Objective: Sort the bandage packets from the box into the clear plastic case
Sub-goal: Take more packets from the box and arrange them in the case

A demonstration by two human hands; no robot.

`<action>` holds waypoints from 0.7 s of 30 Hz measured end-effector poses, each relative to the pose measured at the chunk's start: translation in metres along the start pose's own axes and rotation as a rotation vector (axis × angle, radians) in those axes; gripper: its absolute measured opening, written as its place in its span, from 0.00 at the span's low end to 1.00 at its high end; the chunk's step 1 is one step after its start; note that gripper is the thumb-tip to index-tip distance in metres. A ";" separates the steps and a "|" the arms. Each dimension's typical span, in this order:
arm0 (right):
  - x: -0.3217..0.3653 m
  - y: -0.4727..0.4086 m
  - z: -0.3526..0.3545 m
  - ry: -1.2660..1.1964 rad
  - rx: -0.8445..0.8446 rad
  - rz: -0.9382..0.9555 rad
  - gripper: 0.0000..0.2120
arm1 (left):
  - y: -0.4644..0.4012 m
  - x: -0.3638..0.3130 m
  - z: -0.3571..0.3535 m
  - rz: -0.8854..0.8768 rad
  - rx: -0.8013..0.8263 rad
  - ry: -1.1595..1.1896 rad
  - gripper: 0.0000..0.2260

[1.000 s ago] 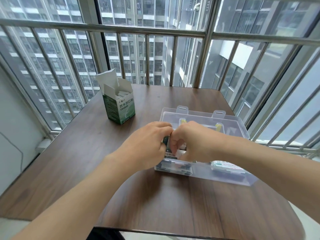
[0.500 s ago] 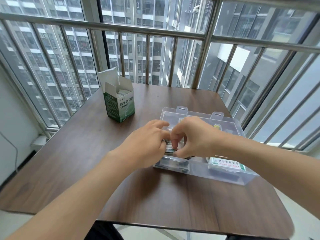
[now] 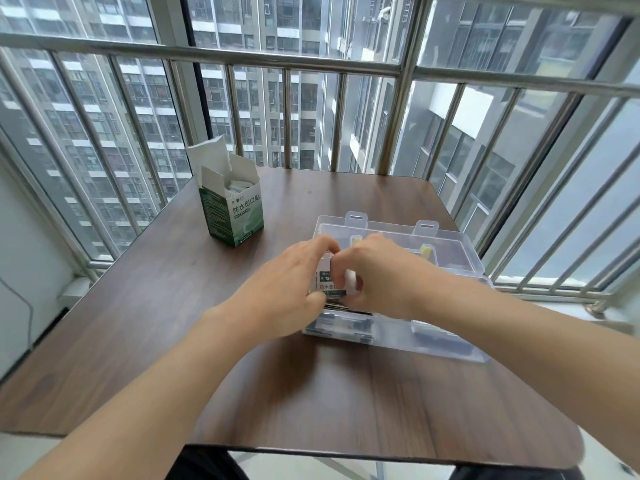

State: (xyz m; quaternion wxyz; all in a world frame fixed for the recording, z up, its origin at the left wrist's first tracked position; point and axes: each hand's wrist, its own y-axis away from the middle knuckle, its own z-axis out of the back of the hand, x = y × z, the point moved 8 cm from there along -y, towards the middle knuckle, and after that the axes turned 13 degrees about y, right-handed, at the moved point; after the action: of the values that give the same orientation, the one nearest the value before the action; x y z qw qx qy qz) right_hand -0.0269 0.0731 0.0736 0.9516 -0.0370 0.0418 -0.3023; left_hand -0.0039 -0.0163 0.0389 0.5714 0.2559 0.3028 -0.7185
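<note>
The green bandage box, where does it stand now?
In the head view the green bandage box stands open on the table, far left, near the window railing, apart from the clear plastic case.

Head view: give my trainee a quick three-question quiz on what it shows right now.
1. True or false: the green box lies on its side with its flaps shut.
2. What do the left hand and right hand hold together? A) a stack of bandage packets B) scissors C) the lid
3. Fill in: the hands work over the clear plastic ____.

Key: 1 false, it stands upright and open; 2 A; 3 case.
</note>
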 end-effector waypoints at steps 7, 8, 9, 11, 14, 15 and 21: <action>0.006 -0.001 -0.002 0.094 0.026 0.038 0.05 | -0.009 0.000 0.003 0.017 0.015 0.016 0.13; 0.007 -0.001 -0.002 0.133 0.042 0.042 0.07 | -0.009 -0.001 0.003 0.019 0.032 -0.007 0.13; 0.008 0.000 -0.003 0.173 0.065 0.045 0.09 | -0.010 -0.001 0.004 0.025 0.045 -0.034 0.14; 0.009 0.000 -0.004 0.260 0.093 0.049 0.11 | -0.010 -0.001 0.004 0.035 0.061 -0.084 0.15; 0.010 -0.002 -0.002 0.314 0.065 0.053 0.13 | -0.010 -0.001 0.004 0.030 0.065 -0.110 0.15; 0.009 -0.002 -0.001 0.296 0.044 0.057 0.14 | -0.010 0.000 0.003 0.024 0.061 -0.107 0.15; -0.004 0.006 -0.002 0.131 -0.035 0.002 0.04 | -0.004 0.003 0.006 0.029 0.071 -0.105 0.15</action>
State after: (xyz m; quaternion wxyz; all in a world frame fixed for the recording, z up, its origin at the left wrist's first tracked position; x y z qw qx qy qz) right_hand -0.0273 0.0804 0.0715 0.9463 -0.0337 0.1093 -0.3023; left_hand -0.0092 -0.0222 0.0413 0.5874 0.2423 0.2430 -0.7330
